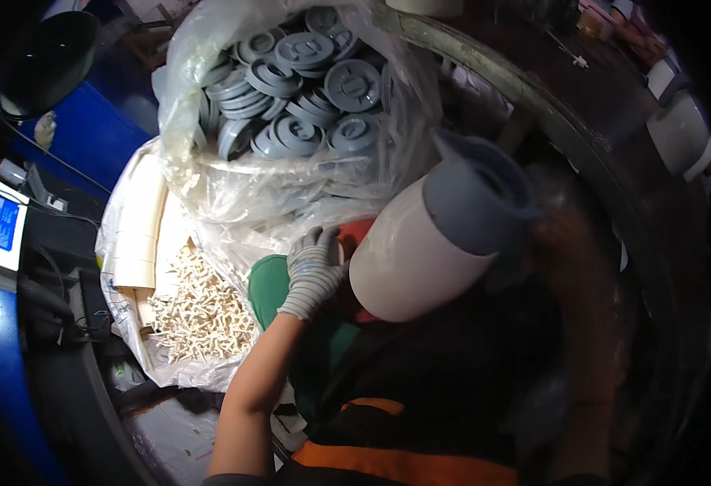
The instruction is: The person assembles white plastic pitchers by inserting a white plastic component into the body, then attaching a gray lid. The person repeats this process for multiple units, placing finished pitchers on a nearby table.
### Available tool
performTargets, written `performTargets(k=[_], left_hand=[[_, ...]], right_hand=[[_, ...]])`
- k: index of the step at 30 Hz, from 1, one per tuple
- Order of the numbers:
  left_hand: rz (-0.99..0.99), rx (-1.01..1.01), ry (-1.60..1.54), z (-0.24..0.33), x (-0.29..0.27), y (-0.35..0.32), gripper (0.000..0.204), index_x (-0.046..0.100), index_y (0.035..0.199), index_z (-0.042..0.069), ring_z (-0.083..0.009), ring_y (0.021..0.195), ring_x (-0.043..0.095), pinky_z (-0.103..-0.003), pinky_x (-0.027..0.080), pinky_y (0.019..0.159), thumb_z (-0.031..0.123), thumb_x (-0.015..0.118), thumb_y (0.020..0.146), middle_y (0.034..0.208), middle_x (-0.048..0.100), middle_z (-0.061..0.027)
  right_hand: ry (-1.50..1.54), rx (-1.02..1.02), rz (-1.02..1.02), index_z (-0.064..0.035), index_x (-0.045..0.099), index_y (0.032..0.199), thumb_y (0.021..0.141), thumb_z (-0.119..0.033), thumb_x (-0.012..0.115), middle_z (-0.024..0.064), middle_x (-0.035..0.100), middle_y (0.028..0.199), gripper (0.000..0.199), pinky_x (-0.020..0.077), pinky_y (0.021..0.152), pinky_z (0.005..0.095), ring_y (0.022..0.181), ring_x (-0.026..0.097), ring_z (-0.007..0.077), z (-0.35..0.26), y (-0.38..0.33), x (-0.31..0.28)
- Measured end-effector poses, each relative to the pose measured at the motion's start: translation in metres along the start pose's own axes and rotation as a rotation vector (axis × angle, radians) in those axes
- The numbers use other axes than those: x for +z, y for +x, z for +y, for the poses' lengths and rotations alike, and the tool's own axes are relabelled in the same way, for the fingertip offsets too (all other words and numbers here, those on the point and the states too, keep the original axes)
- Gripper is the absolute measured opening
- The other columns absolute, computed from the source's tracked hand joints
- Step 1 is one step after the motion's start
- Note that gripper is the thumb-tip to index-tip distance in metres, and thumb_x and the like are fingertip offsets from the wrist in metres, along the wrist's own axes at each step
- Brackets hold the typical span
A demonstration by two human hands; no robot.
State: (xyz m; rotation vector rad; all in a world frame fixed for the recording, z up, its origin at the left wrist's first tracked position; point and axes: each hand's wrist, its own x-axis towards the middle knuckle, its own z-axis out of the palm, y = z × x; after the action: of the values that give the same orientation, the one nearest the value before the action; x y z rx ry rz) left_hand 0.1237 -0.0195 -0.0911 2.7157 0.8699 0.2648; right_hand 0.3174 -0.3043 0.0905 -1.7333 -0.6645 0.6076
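Jug (420, 251) could be slipping: left hand (313, 271) is only pressing its gloved fingers flat against it; right hand's grip is too blurred to tell.

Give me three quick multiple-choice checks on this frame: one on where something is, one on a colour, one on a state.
1. Where is the bag of grey lids?
A. above the jug
B. under the stool
C. on the person's lap

2. What colour is the jug body?
A. blue
B. white
C. black

3. What is the left hand doing?
A. hanging free
B. touching the jug's base
C. reaching into the small white parts

Answers: 1 A, the bag sits higher in the picture; 2 B, white body with grey top; 3 B, gloved fingers meet its base. The right hand is blurred.
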Motion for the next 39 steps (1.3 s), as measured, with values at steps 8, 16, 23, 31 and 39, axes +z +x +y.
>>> performTargets(k=[8,16,23,31,39], left_hand=[[0.26,-0.197,-1.5,-0.022,-0.117,0.03,0.056,0.051,0.127,0.005,-0.0143,0.093,0.055,-0.026,0.046,0.083,0.021,0.073,0.078,0.106,0.057,-0.0055],[0.096,0.539,-0.057,0.134,-0.183,0.044,0.073,0.053,0.126,0.012,-0.0388,0.117,0.048,-0.047,0.039,0.098,0.039,0.074,0.062,0.13,0.048,-0.0207],[-0.002,0.509,0.019,0.151,-0.171,0.043,0.073,0.053,0.128,0.016,-0.0432,0.12,0.043,-0.05,0.039,0.098,0.042,0.074,0.063,0.133,0.045,-0.0221],[0.11,0.549,-0.121,0.154,-0.199,0.044,0.069,0.058,0.121,0.017,-0.0414,0.111,0.05,-0.048,0.045,0.091,0.037,0.076,0.058,0.125,0.049,-0.0239],[0.264,0.568,-0.538,0.17,-0.212,0.027,0.052,0.053,0.125,0.007,-0.0273,0.112,0.055,-0.04,0.047,0.094,0.014,0.069,0.076,0.125,0.054,-0.0142]], right_hand=[[-0.069,-0.208,-0.099,0.0042,0.059,0.115,0.08,-0.027,0.068,0.0135,0.066,0.091,0.047,0.0519,0.067,0.0298,0.073,0.065,0.0167,0.043,0.031,0.079],[-0.147,-0.26,-0.101,0.0017,0.059,0.115,0.079,-0.026,0.068,0.0184,0.064,0.103,0.046,0.0509,0.078,0.0364,0.092,0.065,0.0278,0.035,0.025,0.079],[-0.513,-0.205,0.044,-0.0031,0.049,0.117,0.078,-0.019,0.067,0.0201,0.062,0.092,0.046,0.0487,0.074,0.0464,0.087,0.061,0.0383,0.085,0.004,0.071],[-0.485,-0.129,0.091,-0.0069,0.045,0.12,0.08,-0.018,0.063,0.0242,0.06,0.096,0.045,0.0466,0.074,0.0497,0.088,0.058,0.0433,0.103,0.003,0.089],[-0.467,-0.23,0.124,-0.005,0.044,0.118,0.077,-0.015,0.067,0.0194,0.063,0.089,0.048,0.0489,0.072,0.0463,0.08,0.062,0.0383,0.111,0.0,0.087]])
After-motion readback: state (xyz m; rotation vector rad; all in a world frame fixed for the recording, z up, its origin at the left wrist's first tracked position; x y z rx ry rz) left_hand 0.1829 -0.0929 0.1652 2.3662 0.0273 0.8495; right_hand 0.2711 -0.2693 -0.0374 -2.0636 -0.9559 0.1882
